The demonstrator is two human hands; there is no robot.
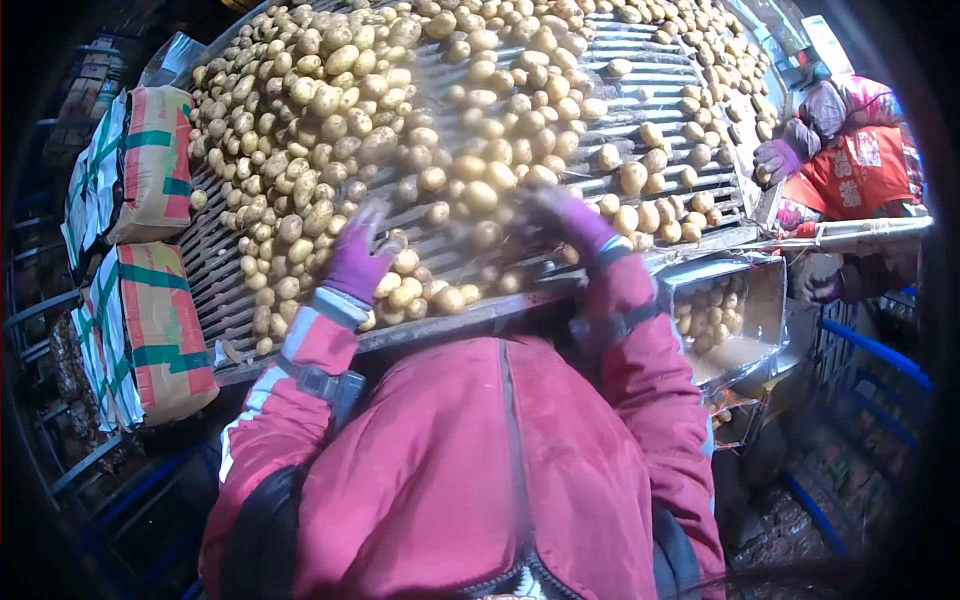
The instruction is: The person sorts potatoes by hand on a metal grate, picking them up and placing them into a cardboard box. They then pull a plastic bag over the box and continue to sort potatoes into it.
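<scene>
Many potatoes point(330, 95) lie on a slatted metal sorting table point(625, 95). My left hand point(362, 252), in a purple glove, rests at the near side of the pile with its fingers spread. Several potatoes lie right beside its fingers, and none is gripped in it. Across from it, my right hand point(568, 218), gloved the same way, reaches over the slats. Its fingers are smeared by motion, so their grip cannot be made out. Between the two hands, some potatoes are blurred, among them a pale potato point(480, 195).
Two taped cardboard boxes point(158, 325) stand at the table's left end. An open box point(735, 355) holding potatoes sits below the near right edge. At the right, a co-worker in a red apron point(850, 170) has a gloved hand point(778, 160) at the table's edge.
</scene>
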